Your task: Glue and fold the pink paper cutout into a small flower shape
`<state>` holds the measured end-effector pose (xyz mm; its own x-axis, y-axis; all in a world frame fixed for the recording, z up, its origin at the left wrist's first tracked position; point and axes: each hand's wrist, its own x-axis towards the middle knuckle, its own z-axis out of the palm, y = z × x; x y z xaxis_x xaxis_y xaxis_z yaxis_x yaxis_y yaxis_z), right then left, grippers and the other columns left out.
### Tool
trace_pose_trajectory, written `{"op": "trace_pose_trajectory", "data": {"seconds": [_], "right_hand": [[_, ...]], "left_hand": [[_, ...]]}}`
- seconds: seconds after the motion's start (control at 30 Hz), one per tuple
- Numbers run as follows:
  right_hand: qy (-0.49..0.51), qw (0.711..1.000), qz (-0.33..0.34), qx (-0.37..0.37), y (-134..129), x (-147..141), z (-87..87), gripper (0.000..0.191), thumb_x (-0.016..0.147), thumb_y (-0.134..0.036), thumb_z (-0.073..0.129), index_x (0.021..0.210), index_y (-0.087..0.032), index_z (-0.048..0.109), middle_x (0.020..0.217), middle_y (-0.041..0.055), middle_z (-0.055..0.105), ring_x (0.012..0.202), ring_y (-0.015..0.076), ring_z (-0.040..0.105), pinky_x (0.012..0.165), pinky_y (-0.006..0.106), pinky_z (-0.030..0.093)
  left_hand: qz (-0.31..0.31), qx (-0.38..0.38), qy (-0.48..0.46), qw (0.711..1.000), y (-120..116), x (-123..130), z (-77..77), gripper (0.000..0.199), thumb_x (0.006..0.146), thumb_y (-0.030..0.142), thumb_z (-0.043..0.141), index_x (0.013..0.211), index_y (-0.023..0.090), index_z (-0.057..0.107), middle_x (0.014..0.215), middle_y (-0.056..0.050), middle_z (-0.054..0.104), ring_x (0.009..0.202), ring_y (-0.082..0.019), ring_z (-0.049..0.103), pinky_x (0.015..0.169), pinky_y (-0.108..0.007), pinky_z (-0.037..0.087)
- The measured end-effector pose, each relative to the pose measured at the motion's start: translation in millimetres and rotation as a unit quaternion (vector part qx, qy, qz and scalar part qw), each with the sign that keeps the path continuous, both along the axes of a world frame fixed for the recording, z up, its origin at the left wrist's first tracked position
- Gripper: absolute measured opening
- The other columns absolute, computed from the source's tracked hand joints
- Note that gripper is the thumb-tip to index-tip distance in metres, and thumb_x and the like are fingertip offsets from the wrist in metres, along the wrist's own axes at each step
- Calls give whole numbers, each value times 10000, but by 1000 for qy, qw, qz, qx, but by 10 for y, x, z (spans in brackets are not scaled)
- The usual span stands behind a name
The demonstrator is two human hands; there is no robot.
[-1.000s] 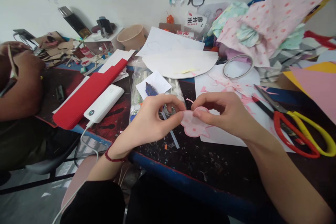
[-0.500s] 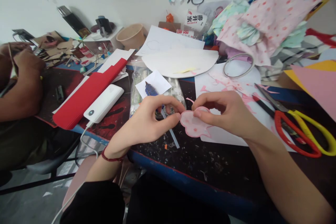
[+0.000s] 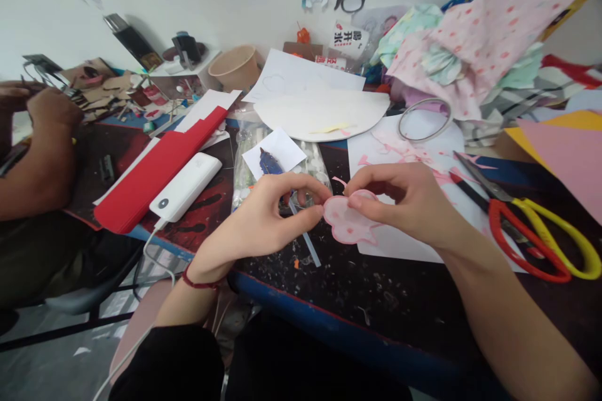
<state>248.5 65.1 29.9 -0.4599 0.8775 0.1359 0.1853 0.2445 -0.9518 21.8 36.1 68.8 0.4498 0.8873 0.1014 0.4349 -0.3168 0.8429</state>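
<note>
Between my hands is a pink cloud-shaped cutout [image 3: 348, 225] with a darker pink edge and spots, held above the table. My right hand [image 3: 399, 200] pinches its upper right part between thumb and fingers. At the cutout's left edge, the thumb and fingertips of my left hand [image 3: 282, 210] are closed on it. Behind my left hand, a dark blue pointed object [image 3: 269, 161] lies on a small white paper square [image 3: 294, 149]. A translucent stick [image 3: 310, 249] shows below that hand. Pink scraps [image 3: 399, 144] lie on white paper beyond my right hand.
Scissors with red and yellow handles [image 3: 529, 225] lie on the right. A metal ring [image 3: 426, 136] rests on the paper. To the left are a white power bank [image 3: 188, 185] with a cable and a red folded sheet [image 3: 155, 175]. A co-worker's arm [image 3: 47, 150] is at far left.
My hands keep the same hold on the cutout, almost unmoved. The camera view has shifted slightly. At far left, the co-worker's hands have changed position a little.
</note>
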Motion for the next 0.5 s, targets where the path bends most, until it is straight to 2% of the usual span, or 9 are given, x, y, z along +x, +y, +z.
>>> {"op": "trace_pose_trajectory", "data": {"seconds": [0.2, 0.5], "right_hand": [[20, 1000, 4, -1, 10, 12, -5, 90, 845, -253, 735, 759, -235, 716, 736, -9, 670, 657, 132, 553, 577, 288, 423], [31, 1000, 1, 6, 6, 16, 0, 93, 852, -235, 723, 760, -237, 712, 726, -9, 666, 643, 130, 540, 570, 279, 424]], "left_hand": [[6, 1, -8, 1000, 9, 0, -27, 77, 894, 146, 668, 921, 163, 739, 885, -14, 763, 802, -139, 629, 767, -278, 488], [-8, -8, -3, 1000, -24, 6, -12, 95, 901, 167, 675, 979, 164, 729, 934, -28, 761, 826, -152, 636, 760, -279, 498]]}}
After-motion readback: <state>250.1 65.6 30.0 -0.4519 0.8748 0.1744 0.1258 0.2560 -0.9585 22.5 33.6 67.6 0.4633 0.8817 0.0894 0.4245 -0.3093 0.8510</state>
